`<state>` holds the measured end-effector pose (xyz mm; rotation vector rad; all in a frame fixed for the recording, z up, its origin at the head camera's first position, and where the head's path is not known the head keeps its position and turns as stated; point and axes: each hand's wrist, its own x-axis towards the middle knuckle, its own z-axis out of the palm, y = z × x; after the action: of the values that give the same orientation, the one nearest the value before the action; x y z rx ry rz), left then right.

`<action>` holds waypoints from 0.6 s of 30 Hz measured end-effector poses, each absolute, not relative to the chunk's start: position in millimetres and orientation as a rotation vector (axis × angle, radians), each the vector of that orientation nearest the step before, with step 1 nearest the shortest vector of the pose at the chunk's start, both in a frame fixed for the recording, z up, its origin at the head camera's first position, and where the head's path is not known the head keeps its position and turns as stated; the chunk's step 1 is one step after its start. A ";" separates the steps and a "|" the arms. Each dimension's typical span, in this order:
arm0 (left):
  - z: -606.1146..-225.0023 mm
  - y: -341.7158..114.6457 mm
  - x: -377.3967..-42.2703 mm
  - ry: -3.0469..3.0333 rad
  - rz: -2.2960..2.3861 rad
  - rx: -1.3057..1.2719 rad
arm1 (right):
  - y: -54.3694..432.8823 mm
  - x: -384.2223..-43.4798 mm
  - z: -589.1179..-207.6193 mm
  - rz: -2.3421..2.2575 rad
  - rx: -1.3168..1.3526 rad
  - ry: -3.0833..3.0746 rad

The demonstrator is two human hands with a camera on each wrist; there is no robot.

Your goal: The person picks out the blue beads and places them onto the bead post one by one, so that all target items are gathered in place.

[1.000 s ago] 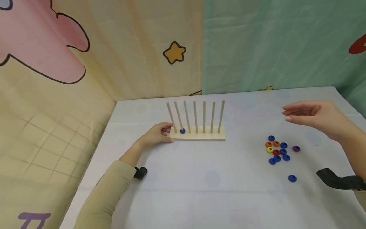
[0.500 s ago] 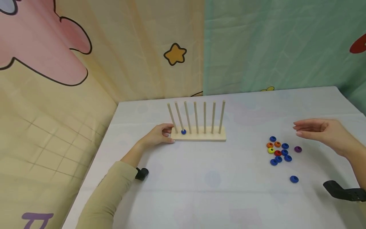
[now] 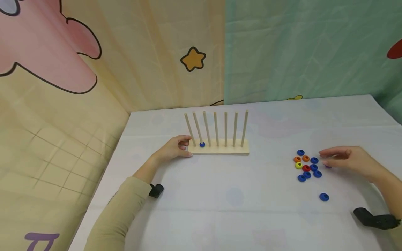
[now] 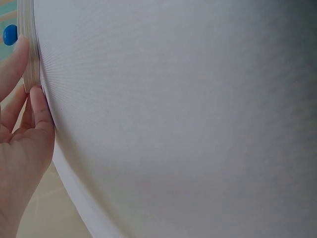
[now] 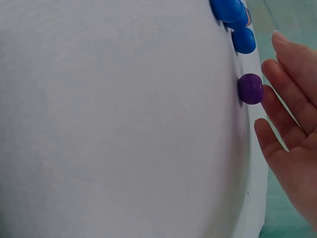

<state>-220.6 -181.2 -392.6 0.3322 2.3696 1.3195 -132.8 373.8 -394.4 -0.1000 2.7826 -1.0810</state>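
Observation:
My left hand (image 3: 169, 150) pinches the left end of a pale wooden peg board (image 3: 220, 150) between thumb and fingers. Several upright pegs rise from it, and one blue bead (image 3: 202, 144) sits at the foot of the second peg from the left. In the left wrist view, thumb and fingers lie on the board's edge (image 4: 30, 54). At the right, my right hand (image 3: 353, 162) hovers low with fingers spread around a purple bead (image 5: 250, 89), which lies on the cloth. From the head view that bead is almost hidden behind the fingers.
Left of my right hand lies a loose cluster of blue, orange, yellow and red beads (image 3: 306, 168). One blue bead (image 3: 324, 197) lies apart, nearer the front. A white cloth (image 3: 220, 195) covers the table, with printed curtains (image 3: 267, 52) behind it.
My right hand has come down toward the table, from above and behind the beads to the purple bead. The left hand stays on the peg board's end.

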 end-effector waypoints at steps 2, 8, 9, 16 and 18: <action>-392.8 -181.1 -220.9 2.370 1.317 0.331 | 372.6 -131.9 -395.7 -1.074 -0.132 2.799; -391.7 -180.6 -219.1 2.386 1.301 0.336 | 368.1 -131.5 -397.7 -1.049 -0.164 2.828; -391.5 -180.7 -218.8 2.388 1.299 0.341 | 367.3 -131.7 -398.2 -1.045 -0.160 2.831; -391.2 -181.3 -219.3 2.392 1.302 0.349 | 363.9 -134.4 -402.4 -1.016 -0.165 2.853; -392.2 -181.5 -220.2 2.388 1.306 0.348 | 363.4 -135.0 -402.5 -1.015 -0.180 2.854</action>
<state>-220.2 -181.5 -392.2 0.3480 2.3882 1.3060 -135.0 363.4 -402.5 -0.1797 2.8539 -1.0145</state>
